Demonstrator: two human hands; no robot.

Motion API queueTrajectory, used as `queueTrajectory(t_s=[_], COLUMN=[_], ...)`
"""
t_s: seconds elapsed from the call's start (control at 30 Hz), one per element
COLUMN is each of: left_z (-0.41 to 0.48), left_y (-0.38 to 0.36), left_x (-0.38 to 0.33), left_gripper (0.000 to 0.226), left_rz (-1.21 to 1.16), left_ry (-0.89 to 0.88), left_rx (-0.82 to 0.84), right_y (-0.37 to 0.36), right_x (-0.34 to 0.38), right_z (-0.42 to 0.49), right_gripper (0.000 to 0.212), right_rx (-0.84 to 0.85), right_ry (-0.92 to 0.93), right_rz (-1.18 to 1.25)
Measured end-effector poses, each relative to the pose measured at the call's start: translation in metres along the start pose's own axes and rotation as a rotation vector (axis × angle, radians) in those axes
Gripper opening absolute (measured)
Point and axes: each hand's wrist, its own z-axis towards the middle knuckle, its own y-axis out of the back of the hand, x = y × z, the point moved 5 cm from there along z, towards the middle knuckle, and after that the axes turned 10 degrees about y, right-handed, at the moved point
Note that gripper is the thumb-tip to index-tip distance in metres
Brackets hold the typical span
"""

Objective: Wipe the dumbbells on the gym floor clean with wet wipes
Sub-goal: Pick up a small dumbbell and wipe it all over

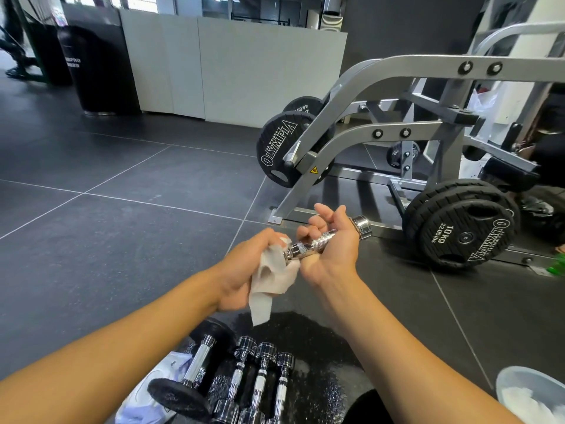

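A shiny dumbbell is being held up in the air above the floor, in front of the person. It is being held by the right hand, palm up, with the fingers curled round the rough middle bar. The far end is sticking out past that hand. The near end is being covered by a wet wipe, so most of that end is being hidden. The wipe is being gripped by the left hand, with its fingers closed round it. The fingertips are being hidden behind the wipe. One loose corner of the wipe is hanging down.

Lower down, a black dumbbell and three shiny dumbbells are lying side by side on the floor. The near ends of the shiny ones are being cut off by the bottom edge.

A white pack is being partly hidden under the black dumbbell and the left arm, and its print is too blurred to read. A tub is being cut off by the bottom right corner, and the white stuff inside cannot be made out.

A gym machine with weight plates is standing behind the hands, and its right side is being cut off. A green thing at the right edge cannot be told.
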Motion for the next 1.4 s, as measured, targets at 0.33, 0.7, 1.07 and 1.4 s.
queueTrajectory(t_s=[0.33, 0.7, 1.07, 1.4], left_z=[0.004, -0.008, -0.013, -0.003], left_y=[-0.002, 0.012, 0.004, 0.011], left_x=[0.007, -0.013, -0.007, 0.009], left_gripper=[0.014, 0.011, 0.040, 0.045], left_rz=[-0.239, 0.826, 1.588, 0.324], left_ry=[0.016, -0.380, -0.886, -0.183], left_rx=[0.203, -0.141, -0.285, -0.067], right_y=[-0.006, -0.009, 0.002, 0.004], right_x=[-0.001, -0.005, -0.001, 0.003], right_z=[-0.001, -0.002, 0.006, 0.003], right_gripper=[0.040, 0.041, 0.038, 0.037], right_rx=[0.036, 0.074, -0.021, -0.020], right_ry=[0.026, 0.053, 0.049, 0.064], right_rz=[-0.010, -0.111, -0.039, -0.040])
